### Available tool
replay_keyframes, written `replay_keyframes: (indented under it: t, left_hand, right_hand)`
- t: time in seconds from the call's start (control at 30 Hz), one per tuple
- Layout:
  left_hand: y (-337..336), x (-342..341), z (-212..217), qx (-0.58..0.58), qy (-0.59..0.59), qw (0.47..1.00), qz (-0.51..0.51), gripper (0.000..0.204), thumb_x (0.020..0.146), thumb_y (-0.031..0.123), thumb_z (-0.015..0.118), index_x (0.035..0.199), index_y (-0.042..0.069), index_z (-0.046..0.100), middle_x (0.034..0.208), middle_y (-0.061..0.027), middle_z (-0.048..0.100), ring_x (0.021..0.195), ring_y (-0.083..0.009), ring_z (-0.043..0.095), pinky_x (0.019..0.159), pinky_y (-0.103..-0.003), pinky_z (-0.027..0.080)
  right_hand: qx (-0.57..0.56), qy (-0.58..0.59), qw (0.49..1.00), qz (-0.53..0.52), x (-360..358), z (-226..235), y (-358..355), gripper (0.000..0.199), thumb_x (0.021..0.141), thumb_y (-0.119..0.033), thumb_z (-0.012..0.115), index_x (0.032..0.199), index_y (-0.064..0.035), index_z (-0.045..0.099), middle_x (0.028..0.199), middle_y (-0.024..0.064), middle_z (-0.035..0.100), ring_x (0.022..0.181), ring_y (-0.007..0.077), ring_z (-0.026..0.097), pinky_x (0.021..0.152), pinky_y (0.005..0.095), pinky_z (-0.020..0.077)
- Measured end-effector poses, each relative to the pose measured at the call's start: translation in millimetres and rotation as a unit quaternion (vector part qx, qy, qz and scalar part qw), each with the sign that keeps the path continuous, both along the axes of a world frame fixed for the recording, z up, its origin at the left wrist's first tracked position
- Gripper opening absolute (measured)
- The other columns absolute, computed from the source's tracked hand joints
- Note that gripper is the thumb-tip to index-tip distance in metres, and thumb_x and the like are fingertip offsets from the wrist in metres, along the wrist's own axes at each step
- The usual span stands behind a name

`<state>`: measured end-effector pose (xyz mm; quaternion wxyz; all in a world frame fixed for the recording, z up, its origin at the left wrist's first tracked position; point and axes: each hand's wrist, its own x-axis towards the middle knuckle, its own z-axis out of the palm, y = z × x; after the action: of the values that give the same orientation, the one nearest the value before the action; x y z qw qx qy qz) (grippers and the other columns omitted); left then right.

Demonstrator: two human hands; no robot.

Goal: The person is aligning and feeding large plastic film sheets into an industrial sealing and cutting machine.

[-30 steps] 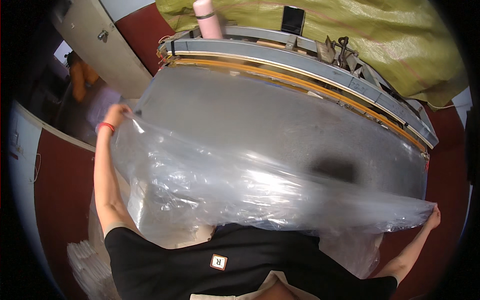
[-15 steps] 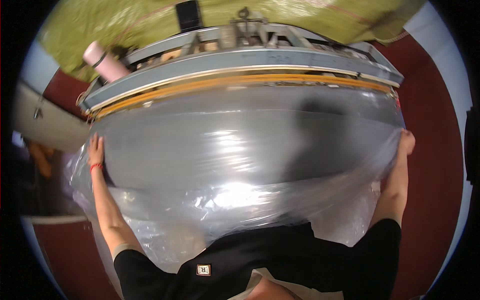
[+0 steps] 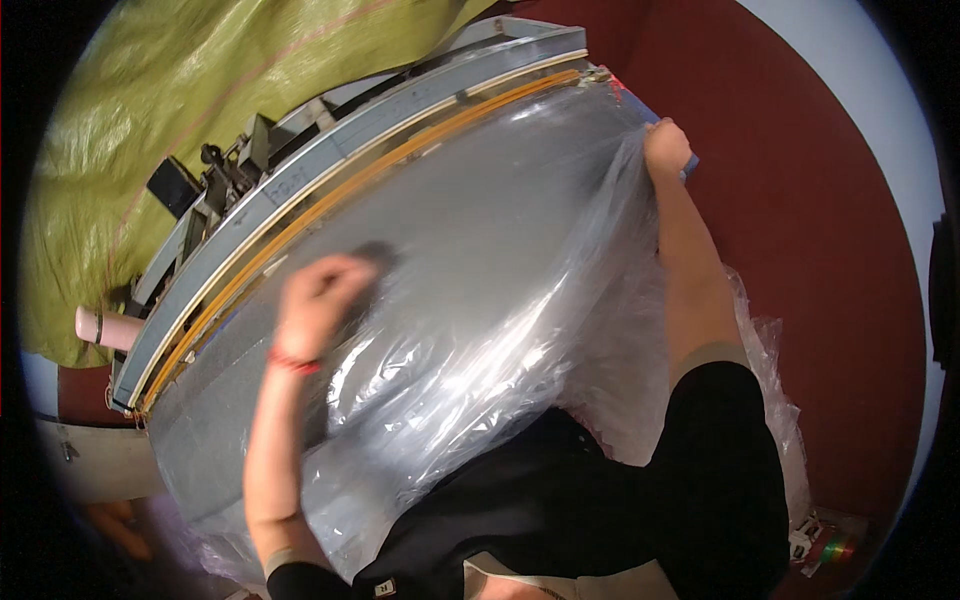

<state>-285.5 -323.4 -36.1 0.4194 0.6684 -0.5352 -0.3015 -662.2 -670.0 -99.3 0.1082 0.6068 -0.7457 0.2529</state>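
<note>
A large sheet of clear plastic film (image 3: pixel 510 350) lies over a flat grey surface (image 3: pixel 470 200), gathered into shiny folds toward my body. At the far right corner my right hand (image 3: pixel 667 150) is closed on the film's edge and pulls it into creases. My left hand (image 3: pixel 325 290), a red cord around its wrist, hangs over the left-middle part of the surface. Its fingers are curled in, slightly blurred, with nothing visible in them. The hand's dark shadow falls just beside it.
A grey metal frame (image 3: pixel 400 110) with an orange strip (image 3: pixel 400 150) borders the surface's far side. Behind it lie yellow-green woven sheeting (image 3: pixel 200 80) and a black box-like object (image 3: pixel 174 187). A pink bottle (image 3: pixel 108 328) stands at left. Dark red floor (image 3: pixel 790 200) extends right.
The view has swung toward the right end. My left hand has left the film's left edge and moved inward, fingers curling. My right hand still grips the film, now at the far right corner.
</note>
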Motion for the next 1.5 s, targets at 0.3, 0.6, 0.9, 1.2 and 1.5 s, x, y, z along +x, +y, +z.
replay_keyframes:
  t: [0.3,0.6,0.9,1.2,1.5]
  left_hand:
    - [-152,-205,-24,0.007,-0.252,0.956,-0.152,0.012,0.078,0.011,0.054,0.078,0.001,0.06,0.07,-0.0076,0.062,0.06,-0.0153,0.057,0.054,-0.028,0.044]
    - [-32,-135,16,0.162,0.404,0.853,-0.288,0.016,0.074,-0.002,0.044,0.089,-0.001,0.051,0.074,-0.0083,0.057,0.053,-0.0097,0.05,0.045,-0.02,0.039]
    - [395,161,-34,0.485,0.077,0.866,0.093,0.042,0.069,0.008,0.062,0.106,-0.005,0.047,0.088,-0.0152,0.06,0.076,-0.0215,0.06,0.056,-0.034,0.05]
    - [359,131,62,-0.165,-0.552,0.677,0.457,0.011,0.074,0.006,0.059,0.082,0.001,0.055,0.084,-0.0098,0.056,0.072,-0.0224,0.055,0.065,-0.03,0.044]
    - [319,185,-61,0.093,-0.417,0.856,0.292,0.039,0.08,0.021,0.048,0.114,0.003,0.047,0.124,-0.0118,0.042,0.119,-0.0333,0.031,0.095,-0.042,0.027]
  right_hand:
    - [0.028,-0.035,0.999,-0.012,2,4,0,0.025,0.078,-0.03,0.053,0.085,-0.0056,0.056,0.084,0.0144,0.061,0.081,0.0309,0.059,0.069,0.0397,0.047]
    - [0.027,0.025,0.999,-0.007,6,4,1,0.025,0.077,-0.029,0.054,0.087,-0.0066,0.057,0.084,0.0121,0.061,0.081,0.0279,0.06,0.067,0.0376,0.0482]
    - [0.027,0.042,0.997,0.056,3,0,3,0.033,0.08,-0.036,0.049,0.097,-0.0087,0.056,0.095,0.0151,0.058,0.088,0.0341,0.056,0.07,0.0459,0.0451]
    - [0.075,0.038,0.996,0.016,1,1,-4,0.034,0.082,-0.039,0.043,0.1,-0.0124,0.053,0.101,0.0131,0.057,0.092,0.0332,0.054,0.072,0.0447,0.0436]
    - [0.086,0.034,0.996,0.019,4,0,-11,0.033,0.083,-0.036,0.042,0.101,-0.011,0.055,0.1,0.0128,0.057,0.091,0.0348,0.054,0.07,0.0451,0.0432]
